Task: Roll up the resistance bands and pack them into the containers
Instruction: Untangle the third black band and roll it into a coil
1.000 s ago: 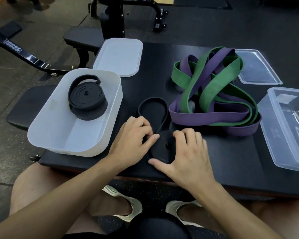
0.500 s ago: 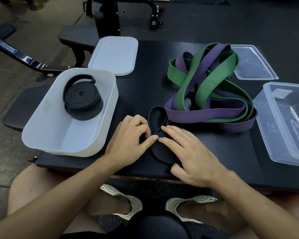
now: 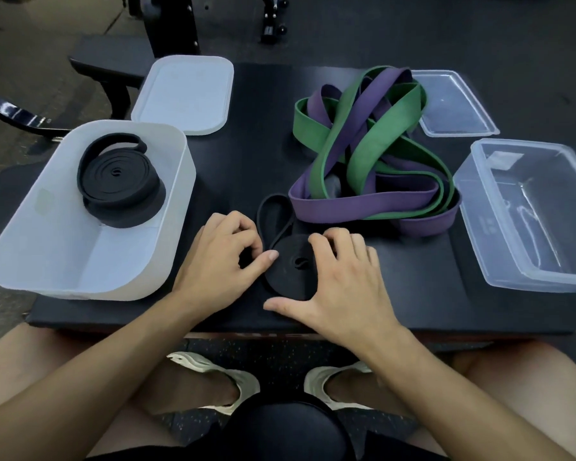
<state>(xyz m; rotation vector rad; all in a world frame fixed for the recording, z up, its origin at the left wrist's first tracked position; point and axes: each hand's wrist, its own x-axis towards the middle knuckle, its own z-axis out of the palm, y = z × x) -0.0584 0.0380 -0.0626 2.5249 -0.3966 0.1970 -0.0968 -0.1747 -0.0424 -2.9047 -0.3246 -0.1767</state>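
A half-rolled black resistance band (image 3: 288, 271) lies flat on the black table (image 3: 253, 134), its loose loop reaching away from me. My right hand (image 3: 340, 281) grips the coil, fingers curled over its far side and thumb along the near edge. My left hand (image 3: 223, 257) curls against the coil's left edge, thumb touching it. A finished black roll (image 3: 117, 176) sits in the white container (image 3: 64, 261) at left. A purple band (image 3: 379, 204) and a green band (image 3: 373, 148) lie tangled behind the coil. An empty clear container (image 3: 499, 261) stands at right.
A white lid (image 3: 183, 91) lies behind the white container, and a clear lid (image 3: 453, 101) behind the clear one. Gym equipment and a bench (image 3: 110, 61) stand on the dark floor beyond the table. My knees and shoes are under the near edge.
The loose loop has grown shorter and the coil larger. My right hand went from fingers stretched flat over the coil to gripping it with the thumb at the near edge.
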